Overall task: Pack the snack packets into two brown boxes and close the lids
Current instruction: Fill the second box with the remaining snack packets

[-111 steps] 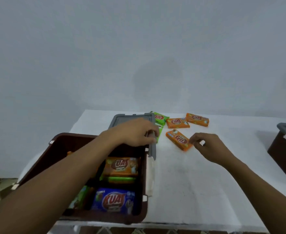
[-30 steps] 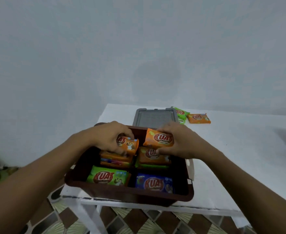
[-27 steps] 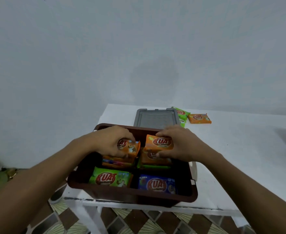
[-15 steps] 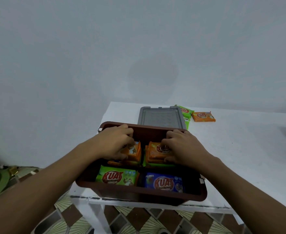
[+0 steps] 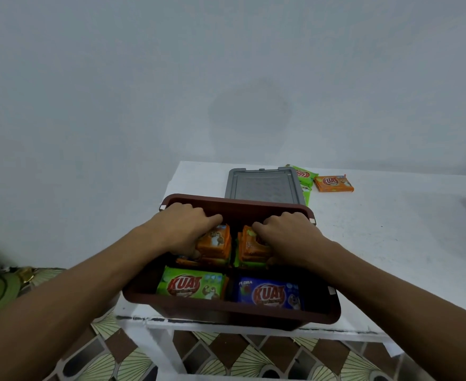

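Left hand (image 5: 188, 229) grips left orange stack (image 5: 216, 243), fingers curled over it; right hand (image 5: 287, 235) likewise grips right orange stack (image 5: 249, 247). One brown box (image 5: 226, 312). At 1 o'clock: one green packet (image 5: 306, 174), one orange packet (image 5: 333, 184).

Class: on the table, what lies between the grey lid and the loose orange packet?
A green packet lies between the grey lid and the orange packet; the head view shows it.

worktop (image 5: 391, 243): white, centre-right of frame | front-left corner: brown box (image 5: 226, 312) at the near edge | just above it in frame: grey lid (image 5: 263, 187), flat | right of lid: green packet (image 5: 304, 175) against its edge, orange packet (image 5: 333, 184) just beside
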### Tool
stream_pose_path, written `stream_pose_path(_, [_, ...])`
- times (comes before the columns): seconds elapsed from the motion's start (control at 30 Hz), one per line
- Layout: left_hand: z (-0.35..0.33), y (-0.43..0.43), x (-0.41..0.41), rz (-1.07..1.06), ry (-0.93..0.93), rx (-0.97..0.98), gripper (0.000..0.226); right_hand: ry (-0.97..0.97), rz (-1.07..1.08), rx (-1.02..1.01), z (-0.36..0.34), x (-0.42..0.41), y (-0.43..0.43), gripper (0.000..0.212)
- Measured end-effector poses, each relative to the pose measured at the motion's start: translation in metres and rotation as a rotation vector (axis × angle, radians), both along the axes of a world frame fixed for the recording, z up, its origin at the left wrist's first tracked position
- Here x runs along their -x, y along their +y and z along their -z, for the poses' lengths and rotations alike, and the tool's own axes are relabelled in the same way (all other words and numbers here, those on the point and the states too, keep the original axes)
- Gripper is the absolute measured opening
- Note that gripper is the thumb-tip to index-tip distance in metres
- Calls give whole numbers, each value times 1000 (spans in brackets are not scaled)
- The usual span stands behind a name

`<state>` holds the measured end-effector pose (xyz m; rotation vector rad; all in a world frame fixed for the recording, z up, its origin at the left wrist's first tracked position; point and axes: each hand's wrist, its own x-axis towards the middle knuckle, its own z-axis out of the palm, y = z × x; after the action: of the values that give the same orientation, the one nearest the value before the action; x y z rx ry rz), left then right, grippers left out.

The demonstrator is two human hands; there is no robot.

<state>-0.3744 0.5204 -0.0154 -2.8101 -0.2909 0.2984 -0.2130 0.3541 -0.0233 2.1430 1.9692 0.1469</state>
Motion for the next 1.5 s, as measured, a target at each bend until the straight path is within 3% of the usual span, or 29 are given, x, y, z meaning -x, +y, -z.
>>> stream_pose_path(0.23, [2,0,3,-36,-35,-2,75,-12,25,-9,0,2,3,64])
stream_pose_path(0.37, [2,-1,4,-28,-46,7,74,-1,-124,-11,1,3,0,69])
stream_pose_path(0.5, [2,-1,5,-36,-54,23,75,-26,-225,35,5,3,-1,57])
stream_pose_path(0.93, [4,2,8,-63,-55,14,74,-58,-124,166,6,14,13,47])
stream_pose_path(1.2, [8,5,7,-55,-80,21,75,31,-136,139,-1,-8,-7,75])
stream_pose_path(1.37, [7,8,6,-79,-78,29,76,88,19,-29,-5,-12,-17,70])
stream_pose_path(1.5, [7,-1,3,-49,-67,-39,89,89,56,-22,-2,-10,-12,65])
